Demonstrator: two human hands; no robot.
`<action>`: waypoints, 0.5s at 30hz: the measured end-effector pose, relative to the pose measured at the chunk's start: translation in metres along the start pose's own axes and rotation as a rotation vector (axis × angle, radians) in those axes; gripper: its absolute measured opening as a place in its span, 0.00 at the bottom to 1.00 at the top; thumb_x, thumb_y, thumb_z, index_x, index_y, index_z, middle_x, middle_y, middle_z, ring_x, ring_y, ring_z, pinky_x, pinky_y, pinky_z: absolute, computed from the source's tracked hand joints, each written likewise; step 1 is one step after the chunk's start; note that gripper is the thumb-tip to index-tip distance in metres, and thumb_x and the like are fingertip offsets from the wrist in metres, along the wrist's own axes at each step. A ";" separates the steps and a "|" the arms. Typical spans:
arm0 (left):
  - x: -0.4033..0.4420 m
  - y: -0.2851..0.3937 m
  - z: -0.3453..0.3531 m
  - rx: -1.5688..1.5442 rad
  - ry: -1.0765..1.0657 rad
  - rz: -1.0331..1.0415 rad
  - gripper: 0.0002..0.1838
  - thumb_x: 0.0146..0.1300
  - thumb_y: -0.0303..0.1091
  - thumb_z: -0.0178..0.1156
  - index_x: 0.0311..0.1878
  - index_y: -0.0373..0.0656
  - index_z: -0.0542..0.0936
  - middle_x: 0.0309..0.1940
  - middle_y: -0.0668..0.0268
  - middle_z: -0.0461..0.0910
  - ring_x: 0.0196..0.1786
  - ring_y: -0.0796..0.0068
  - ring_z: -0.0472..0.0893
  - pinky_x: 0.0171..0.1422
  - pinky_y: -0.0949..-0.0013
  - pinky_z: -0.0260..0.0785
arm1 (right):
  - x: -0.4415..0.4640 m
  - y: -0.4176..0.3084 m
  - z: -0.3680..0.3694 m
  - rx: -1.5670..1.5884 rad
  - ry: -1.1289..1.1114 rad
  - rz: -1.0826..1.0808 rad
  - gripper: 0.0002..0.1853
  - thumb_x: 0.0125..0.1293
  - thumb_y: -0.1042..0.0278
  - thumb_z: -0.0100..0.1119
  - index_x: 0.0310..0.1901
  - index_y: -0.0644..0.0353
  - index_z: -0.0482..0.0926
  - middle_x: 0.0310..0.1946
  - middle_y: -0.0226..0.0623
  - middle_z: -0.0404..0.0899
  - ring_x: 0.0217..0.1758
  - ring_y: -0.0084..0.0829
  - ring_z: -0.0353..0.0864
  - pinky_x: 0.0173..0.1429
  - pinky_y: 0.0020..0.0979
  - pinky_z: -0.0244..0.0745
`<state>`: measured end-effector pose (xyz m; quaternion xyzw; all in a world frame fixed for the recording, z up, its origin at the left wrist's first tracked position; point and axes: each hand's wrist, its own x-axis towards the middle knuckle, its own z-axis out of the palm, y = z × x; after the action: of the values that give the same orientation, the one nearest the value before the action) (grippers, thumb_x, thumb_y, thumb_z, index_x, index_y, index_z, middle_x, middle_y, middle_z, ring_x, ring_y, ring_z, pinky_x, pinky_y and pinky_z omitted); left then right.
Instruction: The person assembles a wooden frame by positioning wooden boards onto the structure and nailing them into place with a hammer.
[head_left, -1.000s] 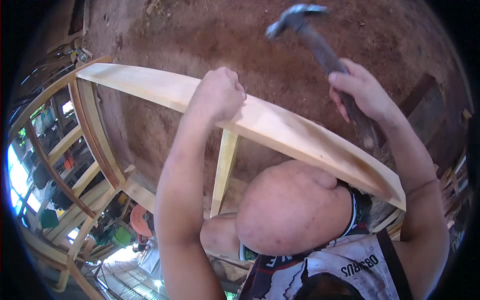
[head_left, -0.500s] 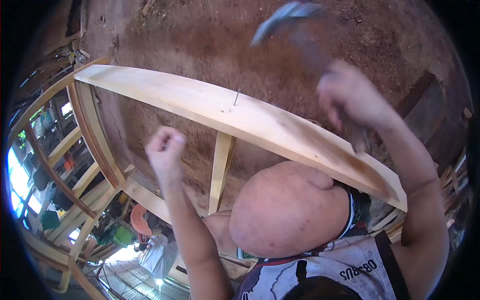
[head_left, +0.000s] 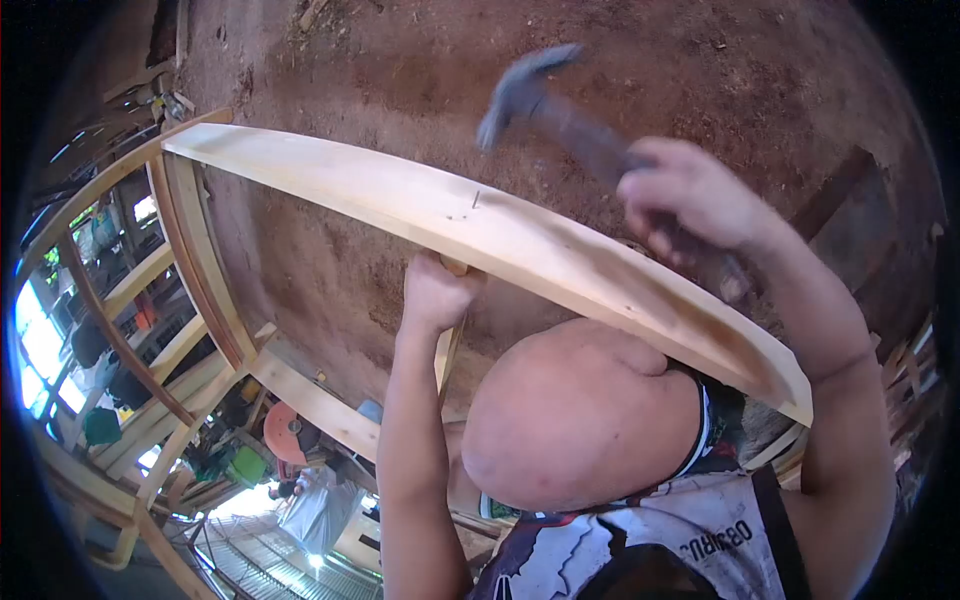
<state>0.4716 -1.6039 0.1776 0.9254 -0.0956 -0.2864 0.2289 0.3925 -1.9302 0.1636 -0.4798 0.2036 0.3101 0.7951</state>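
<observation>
My right hand is wrapped round the handle of a claw hammer. The hammer, slightly blurred, is held up over the far side of a pale, curved wooden board. A nail sticks up from the board's top face, with small marks beside it. Under the board's near edge, my left hand is closed around the top of a wooden upright. Part of that upright is hidden by the hand and forearm.
The board joins a curved wooden frame on the left. A lower rail runs behind my left forearm. Beyond the frame are an orange disc-shaped object, a green item and stacked timber. Brown ground lies behind the board.
My left hand has moved right from free air onto the upright beneath the board. The hammer has come lower and further left, towards the nail. Less of the nail shows above the board.
</observation>
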 end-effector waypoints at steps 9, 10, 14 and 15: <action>0.003 -0.013 0.001 0.002 -0.082 0.075 0.19 0.52 0.35 0.69 0.47 0.39 0.85 0.41 0.51 0.87 0.48 0.49 0.87 0.51 0.55 0.79 | -0.002 0.013 0.028 -0.219 -0.147 0.236 0.15 0.70 0.62 0.62 0.48 0.66 0.74 0.26 0.36 0.80 0.26 0.23 0.82 0.31 0.27 0.79; 0.009 -0.013 0.002 -0.002 -0.077 0.090 0.19 0.52 0.35 0.69 0.47 0.39 0.85 0.41 0.51 0.87 0.48 0.49 0.87 0.51 0.55 0.79 | 0.004 0.013 0.011 -0.141 -0.080 0.150 0.15 0.70 0.62 0.61 0.47 0.65 0.74 0.25 0.35 0.80 0.24 0.23 0.81 0.29 0.27 0.78; 0.006 -0.014 0.000 0.001 -0.130 0.020 0.23 0.48 0.33 0.70 0.50 0.38 0.83 0.44 0.54 0.87 0.51 0.52 0.86 0.57 0.58 0.77 | 0.012 0.004 -0.029 0.077 0.383 -0.174 0.13 0.73 0.58 0.56 0.40 0.60 0.72 0.22 0.32 0.77 0.18 0.23 0.77 0.22 0.27 0.74; 0.006 -0.015 0.001 0.016 -0.122 0.094 0.23 0.50 0.36 0.71 0.51 0.40 0.84 0.45 0.52 0.87 0.51 0.48 0.85 0.55 0.56 0.78 | 0.016 0.002 -0.033 0.123 0.517 -0.251 0.13 0.74 0.57 0.55 0.40 0.60 0.72 0.21 0.32 0.77 0.18 0.23 0.77 0.22 0.27 0.75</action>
<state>0.4760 -1.5931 0.1667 0.9026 -0.1551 -0.3303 0.2285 0.4024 -1.9539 0.1375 -0.5153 0.3569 0.0641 0.7765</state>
